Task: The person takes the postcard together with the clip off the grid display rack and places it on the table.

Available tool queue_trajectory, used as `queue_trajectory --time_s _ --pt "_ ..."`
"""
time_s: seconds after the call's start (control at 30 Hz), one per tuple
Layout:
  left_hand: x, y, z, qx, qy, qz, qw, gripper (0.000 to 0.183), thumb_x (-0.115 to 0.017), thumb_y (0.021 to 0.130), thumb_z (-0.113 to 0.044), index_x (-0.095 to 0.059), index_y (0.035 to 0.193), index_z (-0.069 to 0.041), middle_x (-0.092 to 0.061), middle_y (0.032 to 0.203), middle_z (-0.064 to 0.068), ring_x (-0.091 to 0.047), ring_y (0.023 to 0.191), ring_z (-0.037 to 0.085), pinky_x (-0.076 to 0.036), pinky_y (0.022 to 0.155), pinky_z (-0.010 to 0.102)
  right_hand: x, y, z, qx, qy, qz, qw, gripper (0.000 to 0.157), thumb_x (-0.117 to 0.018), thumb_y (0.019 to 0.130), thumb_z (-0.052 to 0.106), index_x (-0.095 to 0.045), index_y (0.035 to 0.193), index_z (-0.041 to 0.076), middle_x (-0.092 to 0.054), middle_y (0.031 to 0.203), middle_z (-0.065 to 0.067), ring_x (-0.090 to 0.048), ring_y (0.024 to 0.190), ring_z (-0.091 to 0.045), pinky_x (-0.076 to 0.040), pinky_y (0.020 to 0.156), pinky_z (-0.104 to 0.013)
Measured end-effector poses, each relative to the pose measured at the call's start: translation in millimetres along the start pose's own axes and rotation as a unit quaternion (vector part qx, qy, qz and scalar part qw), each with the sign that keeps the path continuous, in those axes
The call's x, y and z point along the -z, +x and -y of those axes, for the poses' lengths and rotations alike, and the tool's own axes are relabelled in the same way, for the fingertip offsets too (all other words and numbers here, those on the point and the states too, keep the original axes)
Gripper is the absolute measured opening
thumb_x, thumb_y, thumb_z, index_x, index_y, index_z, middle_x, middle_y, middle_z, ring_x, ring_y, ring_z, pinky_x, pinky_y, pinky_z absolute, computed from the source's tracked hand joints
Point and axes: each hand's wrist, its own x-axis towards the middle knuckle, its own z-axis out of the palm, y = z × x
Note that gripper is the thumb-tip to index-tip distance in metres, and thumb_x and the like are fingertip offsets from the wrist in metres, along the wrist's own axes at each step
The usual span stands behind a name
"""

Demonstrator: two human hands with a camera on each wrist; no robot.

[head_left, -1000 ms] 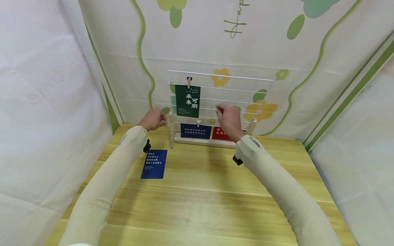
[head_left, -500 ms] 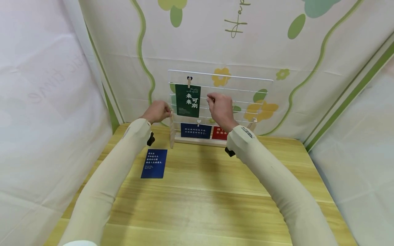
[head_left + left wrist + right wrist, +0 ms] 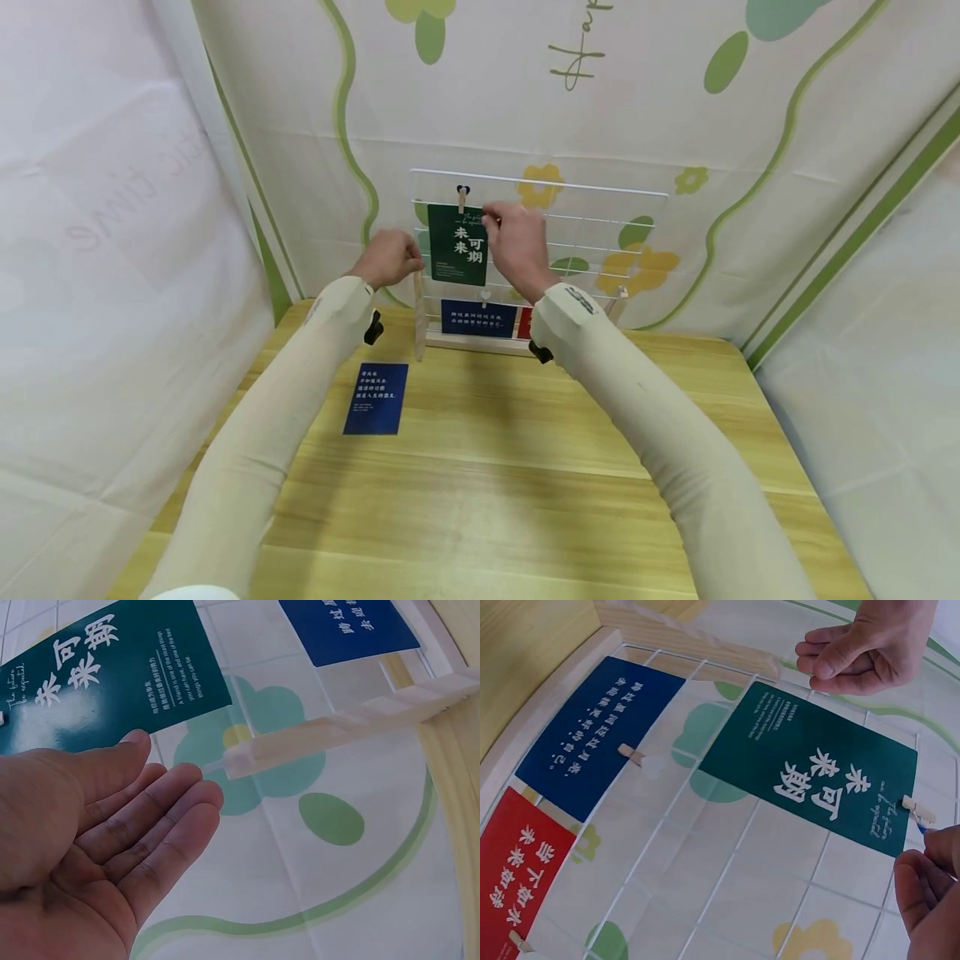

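My left hand (image 3: 390, 258) is beside the left wooden post (image 3: 419, 317) of a white wire grid stand (image 3: 540, 180). Its fingers are loosely bent with nothing between them, as the left wrist view shows. A green card (image 3: 456, 260) with white lettering hangs upright on the grid, held by a wooden clothespin (image 3: 917, 809) with a dark blue heart. At that card's upper right corner is my right hand (image 3: 517, 242), thumb and forefinger apart close to the clothespin; contact is unclear. Its other fingers are partly hidden.
Lower on the grid hang a blue card (image 3: 600, 739) and a red card (image 3: 521, 874), each with a small clothespin. Another blue card (image 3: 377, 398) lies flat on the wooden table (image 3: 480, 500). Printed cloth walls (image 3: 285, 100) stand behind and at the sides.
My right hand has moved left and up from mid-grid to the green card's corner. My left hand has moved slightly right and up toward the post. The cards have stayed in place.
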Motion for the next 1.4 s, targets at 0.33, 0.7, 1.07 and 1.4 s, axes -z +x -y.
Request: queue_trajectory --time_s 0.33,0.7,1.07,1.4 --pt "0.8 3.4 -11.9 0.002 -0.002 -0.006 1.0000 0.020 -0.063 0.096 -0.013 -0.073 0.104 0.002 -0.072 0.107 0.019 -0.066 0.096 0.031 -0.056 0.084 0.042 -3.4 10 10 0.020 -0.017 -0.020 0.999 0.023 -0.057 0.100 0.014 -0.072 0.116 0.007 -0.074 0.111 -0.009 -0.072 0.099 -0.022 -0.057 0.088 -0.033" --pt "1.0 5.8 -16.6 0.017 -0.009 -0.006 0.9998 0.020 -0.061 0.097 -0.015 -0.072 0.103 0.001 -0.070 0.106 0.017 -0.063 0.093 0.029 -0.055 0.081 0.039 -4.9 15 17 0.030 -0.022 -0.029 0.999 0.024 -0.057 0.100 0.012 -0.071 0.119 0.010 -0.073 0.114 -0.008 -0.072 0.101 -0.021 -0.058 0.088 -0.033" --pt "1.9 10.5 -19.3 0.029 -0.021 0.000 0.9994 0.020 -0.061 0.098 -0.015 -0.072 0.104 0.001 -0.070 0.106 0.018 -0.061 0.092 0.029 -0.056 0.080 0.038 -7.9 20 24 0.017 -0.048 -0.015 0.999 0.019 -0.055 0.101 0.015 -0.072 0.109 0.011 -0.075 0.107 -0.006 -0.071 0.100 -0.021 -0.057 0.088 -0.030" --pt "3.3 12.4 -21.6 0.025 -0.027 0.005 0.9993 0.021 -0.061 0.098 -0.015 -0.072 0.103 0.002 -0.070 0.106 0.018 -0.061 0.090 0.028 -0.057 0.079 0.037 -13.5 26 31 0.002 -0.072 -0.002 0.997 0.025 -0.045 0.105 0.015 -0.069 0.108 0.009 -0.074 0.104 -0.008 -0.072 0.095 -0.021 -0.059 0.081 -0.027"
